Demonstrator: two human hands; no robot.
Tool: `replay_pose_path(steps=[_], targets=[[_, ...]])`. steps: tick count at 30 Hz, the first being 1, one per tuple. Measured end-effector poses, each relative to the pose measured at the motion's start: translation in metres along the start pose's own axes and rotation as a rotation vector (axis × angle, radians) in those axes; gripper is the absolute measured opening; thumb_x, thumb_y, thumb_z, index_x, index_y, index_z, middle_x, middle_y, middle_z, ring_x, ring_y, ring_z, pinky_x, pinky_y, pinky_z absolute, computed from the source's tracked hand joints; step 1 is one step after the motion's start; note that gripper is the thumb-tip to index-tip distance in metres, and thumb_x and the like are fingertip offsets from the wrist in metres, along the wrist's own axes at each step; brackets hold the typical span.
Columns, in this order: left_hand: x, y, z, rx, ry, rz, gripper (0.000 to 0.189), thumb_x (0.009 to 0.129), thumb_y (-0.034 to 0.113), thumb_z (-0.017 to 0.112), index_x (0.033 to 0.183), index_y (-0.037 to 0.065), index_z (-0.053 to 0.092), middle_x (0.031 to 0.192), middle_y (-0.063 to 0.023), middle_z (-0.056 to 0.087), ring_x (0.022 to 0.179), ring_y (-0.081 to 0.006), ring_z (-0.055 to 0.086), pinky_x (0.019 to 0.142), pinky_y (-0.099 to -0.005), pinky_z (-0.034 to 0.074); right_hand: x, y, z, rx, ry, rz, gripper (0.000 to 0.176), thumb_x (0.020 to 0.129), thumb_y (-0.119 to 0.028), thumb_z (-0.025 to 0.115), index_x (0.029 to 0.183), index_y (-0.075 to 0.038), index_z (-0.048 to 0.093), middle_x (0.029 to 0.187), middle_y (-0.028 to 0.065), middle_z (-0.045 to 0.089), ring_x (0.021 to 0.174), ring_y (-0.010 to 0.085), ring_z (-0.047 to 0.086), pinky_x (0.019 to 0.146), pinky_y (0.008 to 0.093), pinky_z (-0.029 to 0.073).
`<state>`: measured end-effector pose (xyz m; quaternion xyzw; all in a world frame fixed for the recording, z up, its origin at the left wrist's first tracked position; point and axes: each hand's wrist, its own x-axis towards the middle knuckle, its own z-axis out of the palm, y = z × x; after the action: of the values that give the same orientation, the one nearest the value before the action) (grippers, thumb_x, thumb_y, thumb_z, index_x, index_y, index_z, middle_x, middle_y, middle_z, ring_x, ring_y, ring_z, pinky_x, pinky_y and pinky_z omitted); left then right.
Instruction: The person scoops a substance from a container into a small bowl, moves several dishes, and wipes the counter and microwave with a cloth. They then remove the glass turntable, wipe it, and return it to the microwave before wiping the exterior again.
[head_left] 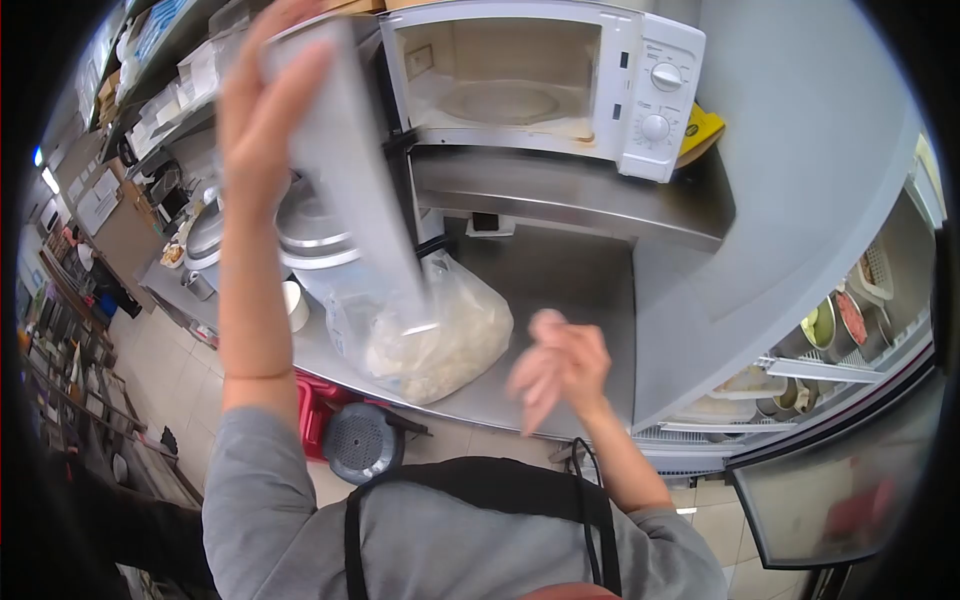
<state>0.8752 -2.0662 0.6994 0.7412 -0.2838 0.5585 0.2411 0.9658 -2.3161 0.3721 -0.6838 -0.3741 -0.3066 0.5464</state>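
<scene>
My left hand [262, 125] is raised against the white door [350, 150] of a microwave [655, 100]. Its fingers are stretched out, with the thumb apart, along the door's top; hand and door are blurred. The door stands ajar, and a glass turntable [500, 101] shows inside the bare cavity. Above the steel counter [590, 290] hovers my right hand [560, 365], motion-smeared, fingers loosely extended and nothing visible in them. To its left, a clear plastic bag [440, 335] of pale, lumpy contents sits on the counter, below the door's lower end.
Lidded pots [315, 225] and a white cup [295, 305] stand left of the bag. A steel shelf [570, 195] supports the microwave. On the right, an open fridge door [840, 480] exposes food containers. A red stool [312, 415] is below the counter's front edge.
</scene>
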Motion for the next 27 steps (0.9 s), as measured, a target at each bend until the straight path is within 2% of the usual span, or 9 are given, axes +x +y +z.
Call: replay_pose_path(steps=[4, 10, 13, 16, 18, 21, 22, 26, 27], targets=[[-0.033, 0.011, -0.061, -0.088, 0.129, -0.160, 0.054, 0.089, 0.019, 0.040, 0.137, -0.003, 0.028, 0.141, -0.0192, 0.033, 0.130, -0.0250, 0.034, 0.106, -0.0347, 0.028, -0.041, 0.094, -0.040, -0.101, 0.123, 0.294, 0.025, 0.080, -0.002, 0.053, 0.103, -0.002, 0.065, 0.112, 0.0161, 0.057, 0.096, 0.0322, 0.056, 0.080, 0.0337, 0.047], [-0.095, 0.005, -0.115, 0.070, 0.364, -0.453, 0.055, 0.093, 0.019, 0.040, 0.141, 0.000, 0.020, 0.145, -0.0146, 0.026, 0.132, -0.0218, 0.031, 0.107, -0.0319, 0.023, -0.103, 0.234, -0.012, -1.039, -0.645, 0.382, 0.053, 0.090, -0.026, 0.038, 0.141, -0.015, 0.026, 0.142, 0.0111, 0.032, 0.131, 0.0266, 0.028, 0.107, 0.0388, 0.023], [-0.120, 0.004, -0.117, 0.310, 0.410, -0.600, 0.053, 0.093, 0.017, 0.045, 0.140, 0.002, 0.026, 0.146, -0.0126, 0.025, 0.131, -0.0208, 0.031, 0.105, -0.0343, 0.026, -0.055, 0.256, 0.007, -1.021, -0.544, 0.152, 0.037, 0.090, -0.021, 0.036, 0.124, -0.009, 0.045, 0.128, 0.0103, 0.046, 0.120, 0.0259, 0.042, 0.098, 0.0371, 0.035], [-0.137, 0.020, -0.085, 0.604, 0.319, -0.524, 0.047, 0.093, 0.013, 0.046, 0.136, 0.000, 0.034, 0.144, -0.0151, 0.027, 0.127, -0.0222, 0.036, 0.103, -0.0357, 0.033, -0.017, 0.233, 0.031, -0.972, -0.509, 0.334, 0.025, 0.088, -0.022, 0.041, 0.105, -0.009, 0.055, 0.109, 0.0093, 0.057, 0.100, 0.0268, 0.054, 0.084, 0.0364, 0.043], [-0.157, 0.025, -0.079, 0.962, 0.302, -0.205, 0.040, 0.092, 0.009, 0.046, 0.129, -0.003, 0.041, 0.140, -0.0179, 0.031, 0.124, -0.0250, 0.039, 0.100, -0.0369, 0.039, -0.063, 0.286, 0.079, -0.990, -0.416, 0.202, 0.022, 0.088, -0.024, 0.044, 0.103, -0.012, 0.055, 0.107, 0.0099, 0.057, 0.100, 0.0295, 0.053, 0.084, 0.0392, 0.042], [-0.172, 0.028, -0.056, 0.801, 0.280, 0.062, 0.031, 0.092, 0.008, 0.041, 0.119, -0.005, 0.048, 0.134, -0.0238, 0.033, 0.123, -0.0337, 0.039, 0.097, -0.0433, 0.042, -0.096, 0.163, 0.111, -0.910, -0.410, 0.342, 0.027, 0.086, -0.027, 0.047, 0.107, -0.010, 0.051, 0.102, 0.0153, 0.050, 0.096, 0.0335, 0.046, 0.083, 0.0477, 0.036], [-0.176, 0.025, -0.046, 0.776, 0.277, 0.044, 0.031, 0.092, 0.008, 0.041, 0.119, -0.005, 0.048, 0.134, -0.0238, 0.033, 0.123, -0.0337, 0.039, 0.097, -0.0433, 0.042, -0.126, 0.138, 0.115, -0.825, -0.329, 0.128, 0.027, 0.082, -0.026, 0.052, 0.103, -0.009, 0.054, 0.096, 0.0134, 0.053, 0.092, 0.0316, 0.048, 0.080, 0.0450, 0.038], [-0.191, 0.012, -0.026, 0.547, 0.182, 0.210, 0.028, 0.091, 0.008, 0.039, 0.111, -0.008, 0.052, 0.126, -0.0280, 0.040, 0.120, -0.0385, 0.042, 0.097, -0.0474, 0.043, -0.166, 0.044, 0.060, -0.421, -0.689, -0.148, 0.036, 0.084, -0.030, 0.053, 0.119, -0.019, 0.054, 0.123, 0.0039, 0.050, 0.119, 0.0241, 0.042, 0.098, 0.0490, 0.027], [-0.195, 0.008, -0.024, 0.523, 0.109, 0.206, 0.029, 0.091, 0.007, 0.039, 0.111, -0.009, 0.052, 0.126, -0.0277, 0.040, 0.119, -0.0397, 0.042, 0.096, -0.0471, 0.044, -0.172, 0.047, 0.042, -0.443, -0.755, 0.039, 0.038, 0.085, -0.029, 0.051, 0.122, -0.020, 0.052, 0.128, 0.0032, 0.047, 0.123, 0.0247, 0.038, 0.101, 0.0488, 0.024]])
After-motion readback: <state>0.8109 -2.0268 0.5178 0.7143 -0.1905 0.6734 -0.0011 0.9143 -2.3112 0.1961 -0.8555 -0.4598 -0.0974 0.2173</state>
